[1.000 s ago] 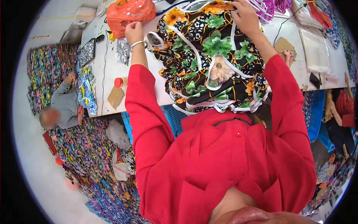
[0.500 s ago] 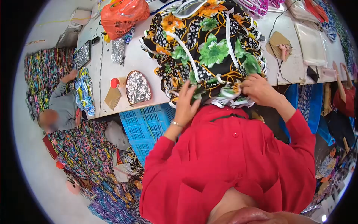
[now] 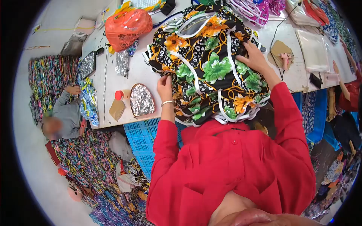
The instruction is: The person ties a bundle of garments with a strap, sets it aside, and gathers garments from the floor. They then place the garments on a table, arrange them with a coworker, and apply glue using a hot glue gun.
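Note:
A black floral garment (image 3: 217, 69) with orange and green flowers and white trim lies spread over a pile of the same cloth at the table's front edge. My left hand (image 3: 164, 89) is at the pile's left side, its fingers curled in on the edge of the fabric. On the upper right part of the garment rests my right hand (image 3: 255, 58), thumb stretched away from the fingers. Some of its fingertips are hard to see against the dark print.
On the table (image 3: 145, 77) are an orange plastic bag (image 3: 128, 28), a tray of sequins (image 3: 142, 100), a red-capped jar (image 3: 119, 95) and clear plastic sleeves (image 3: 313, 49). Blue crates (image 3: 141, 135) stand below. A co-worker (image 3: 66, 116) sits left; another person's arm (image 3: 343, 86) shows right.
Both hands have moved up from the garment's near edge, the left out to its left side, the right to its upper right. The near ruffled part now lies flatter and more spread.

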### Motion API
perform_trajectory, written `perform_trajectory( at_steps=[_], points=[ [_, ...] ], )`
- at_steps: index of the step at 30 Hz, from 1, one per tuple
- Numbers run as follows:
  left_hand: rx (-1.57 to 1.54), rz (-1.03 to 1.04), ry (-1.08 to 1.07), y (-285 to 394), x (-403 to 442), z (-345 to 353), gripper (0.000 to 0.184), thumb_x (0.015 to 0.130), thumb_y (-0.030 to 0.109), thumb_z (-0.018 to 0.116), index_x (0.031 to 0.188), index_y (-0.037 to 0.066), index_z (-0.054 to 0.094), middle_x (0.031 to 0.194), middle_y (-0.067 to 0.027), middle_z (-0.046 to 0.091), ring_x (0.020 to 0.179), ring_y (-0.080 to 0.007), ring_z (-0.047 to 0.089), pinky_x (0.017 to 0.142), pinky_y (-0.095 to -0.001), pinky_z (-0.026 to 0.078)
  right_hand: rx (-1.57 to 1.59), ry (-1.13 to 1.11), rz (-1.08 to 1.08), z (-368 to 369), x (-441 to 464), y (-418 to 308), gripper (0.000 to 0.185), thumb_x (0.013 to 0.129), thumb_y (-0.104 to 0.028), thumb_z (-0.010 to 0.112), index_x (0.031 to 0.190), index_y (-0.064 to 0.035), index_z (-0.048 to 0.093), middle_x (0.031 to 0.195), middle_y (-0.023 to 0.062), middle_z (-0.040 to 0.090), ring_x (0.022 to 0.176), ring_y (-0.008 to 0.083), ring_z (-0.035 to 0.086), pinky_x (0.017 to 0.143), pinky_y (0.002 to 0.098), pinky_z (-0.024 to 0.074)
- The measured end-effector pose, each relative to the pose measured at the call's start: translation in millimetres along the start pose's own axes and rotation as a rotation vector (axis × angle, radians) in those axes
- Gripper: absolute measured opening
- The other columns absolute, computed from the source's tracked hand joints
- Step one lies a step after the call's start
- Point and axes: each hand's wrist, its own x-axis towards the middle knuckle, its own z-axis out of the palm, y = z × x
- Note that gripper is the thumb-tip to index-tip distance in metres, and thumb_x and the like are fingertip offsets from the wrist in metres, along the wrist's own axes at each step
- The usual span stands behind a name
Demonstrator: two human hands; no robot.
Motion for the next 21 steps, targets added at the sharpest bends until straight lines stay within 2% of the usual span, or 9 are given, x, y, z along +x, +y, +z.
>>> perform_trajectory(
  at_steps=[1, 2, 4, 5, 9, 12, 17, 19, 21],
  points=[
    [0.223, 0.029, -0.018, -23.6, 19.6, 1.2, 0.033, 0.086, 0.024, 0.056, 0.107, -0.001, 0.056, 0.095, -0.0064, 0.059, 0.079, -0.0136, 0.057, 0.065, -0.0278, 0.048, 0.003, 0.011, -0.001, 14.8, 6.7, 6.5, 0.058, 0.079, -0.037, 0.059, 0.120, 0.0013, 0.044, 0.111, 0.0214, 0.055, 0.106, 0.0340, 0.051, 0.092, 0.0377, 0.0384],
    [0.223, 0.039, -0.018, -39.8, 30.9, 6.1, 0.033, 0.086, 0.024, 0.056, 0.107, -0.001, 0.056, 0.095, -0.0064, 0.059, 0.079, -0.0136, 0.057, 0.065, -0.0278, 0.048, 0.115, -0.050, 0.080, 30.1, 12.9, 13.6, 0.060, 0.079, -0.040, 0.056, 0.120, 0.0020, 0.043, 0.112, 0.0228, 0.054, 0.107, 0.0348, 0.051, 0.093, 0.0373, 0.0376],
    [-0.168, -0.007, -0.103, -61.8, 40.1, 17.6, 0.041, 0.088, 0.032, 0.053, 0.105, -0.005, 0.056, 0.093, -0.0107, 0.061, 0.080, -0.0173, 0.056, 0.071, -0.0275, 0.045, 0.344, -0.183, 0.244, 52.1, 21.2, 24.4, 0.063, 0.081, -0.044, 0.051, 0.121, 0.0033, 0.042, 0.114, 0.0256, 0.053, 0.109, 0.0364, 0.049, 0.095, 0.0363, 0.0361],
    [-0.162, -0.010, -0.104, -56.8, 40.2, 16.7, 0.041, 0.088, 0.032, 0.053, 0.105, -0.005, 0.056, 0.093, -0.0107, 0.061, 0.080, -0.0173, 0.056, 0.071, -0.0275, 0.045, 0.349, -0.185, 0.249, 57.0, 24.4, 28.3, 0.063, 0.081, -0.044, 0.051, 0.121, 0.0033, 0.042, 0.114, 0.0256, 0.053, 0.109, 0.0364, 0.049, 0.095, 0.0363, 0.0361],
    [-0.082, -0.273, -0.325, -60.1, 41.2, 4.3, 0.048, 0.091, 0.038, 0.045, 0.111, -0.005, 0.054, 0.105, -0.0133, 0.059, 0.087, -0.0208, 0.057, 0.079, -0.0284, 0.043, 0.482, -0.425, 0.417, 72.9, 23.3, 31.2, 0.062, 0.084, -0.045, 0.046, 0.122, 0.0033, 0.043, 0.117, 0.0261, 0.052, 0.111, 0.0365, 0.048, 0.095, 0.0347, 0.0352],
    [0.041, -0.092, -0.373, -112.4, 75.5, -14.7, 0.051, 0.093, 0.040, 0.041, 0.110, -0.006, 0.053, 0.094, -0.0110, 0.058, 0.080, -0.0217, 0.056, 0.074, -0.0287, 0.043, 0.536, -0.460, 0.425, 64.5, 20.9, 10.5, 0.061, 0.085, -0.046, 0.044, 0.122, 0.0034, 0.045, 0.119, 0.0251, 0.051, 0.113, 0.0344, 0.048, 0.095, 0.0350, 0.0349],
    [0.000, -0.204, -0.398, -37.4, 56.9, -25.4, 0.049, 0.093, 0.037, 0.042, 0.110, -0.007, 0.052, 0.090, -0.0130, 0.057, 0.079, -0.0221, 0.056, 0.073, -0.0298, 0.042, 0.755, -0.351, 0.499, 73.1, 5.9, -12.3, 0.060, 0.086, -0.045, 0.043, 0.120, 0.0036, 0.048, 0.120, 0.0236, 0.052, 0.115, 0.0327, 0.048, 0.095, 0.0351, 0.0346],
    [0.149, -0.031, -0.329, 5.0, 48.4, -19.8, 0.046, 0.093, 0.034, 0.042, 0.109, -0.009, 0.052, 0.093, -0.0130, 0.058, 0.082, -0.0204, 0.057, 0.073, -0.0300, 0.043, 0.827, -0.260, 0.505, 103.3, 0.2, -19.2, 0.061, 0.084, -0.046, 0.047, 0.119, 0.0036, 0.049, 0.117, 0.0225, 0.054, 0.110, 0.0318, 0.051, 0.093, 0.0340, 0.0367],
    [0.268, 0.071, -0.333, -26.4, 84.8, -43.8, 0.044, 0.093, 0.032, 0.043, 0.109, -0.008, 0.052, 0.096, -0.0124, 0.058, 0.084, -0.0193, 0.057, 0.075, -0.0293, 0.043, 0.873, -0.210, 0.511, 114.3, -0.9, -26.0, 0.061, 0.083, -0.046, 0.049, 0.119, 0.0035, 0.050, 0.116, 0.0219, 0.055, 0.108, 0.0313, 0.053, 0.091, 0.0334, 0.0378]
  ],
)
